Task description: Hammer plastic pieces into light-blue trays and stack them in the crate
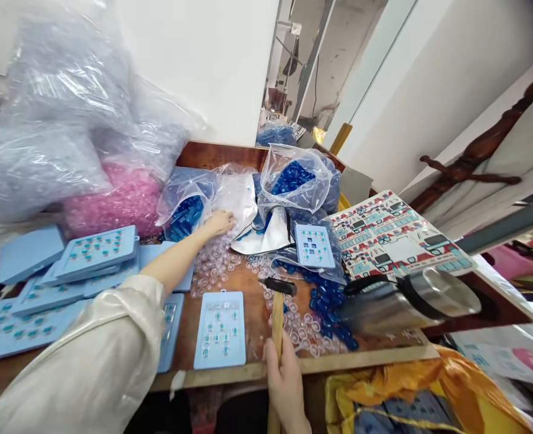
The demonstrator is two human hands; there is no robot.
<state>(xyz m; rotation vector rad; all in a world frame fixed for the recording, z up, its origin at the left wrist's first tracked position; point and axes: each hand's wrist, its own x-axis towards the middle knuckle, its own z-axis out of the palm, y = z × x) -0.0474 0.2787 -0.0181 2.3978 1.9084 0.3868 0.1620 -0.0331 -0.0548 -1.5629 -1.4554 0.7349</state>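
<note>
1. The right grip (285, 383) is clenched around the wooden handle of a small hammer (277, 319), close to the counter's near edge. The fingers wrap the shaft, and the lower end of the handle pokes out below the fist.
2. The hammer's long axis runs upright and away from the person, tilted slightly. Its dark metal head (279, 286) sits crosswise at the far end, above the scattered pieces. I can't tell whether it touches anything.
3. The right grip is clearly the nearer of the two to the hammer, since it holds it. The left grip (218, 223) is well apart, off to the left and farther up the counter.
4. That left grip lies palm down on a clear plastic bag (234, 196), with a bare forearm reaching out of a white sleeve (85, 343). The fingers are partly hidden, so I can't tell whether they are gripping anything.
5. Loose clear round pieces (212, 268) spread beneath that hand, and more lie by the hammer head. Blue caps (329, 313) spill to the right of it.
6. A pale blue tray (220, 330) of small set pieces sits just left of the hammer on the wooden counter (257, 289). A steel tumbler (411, 301) lies on its side to the right.
</note>
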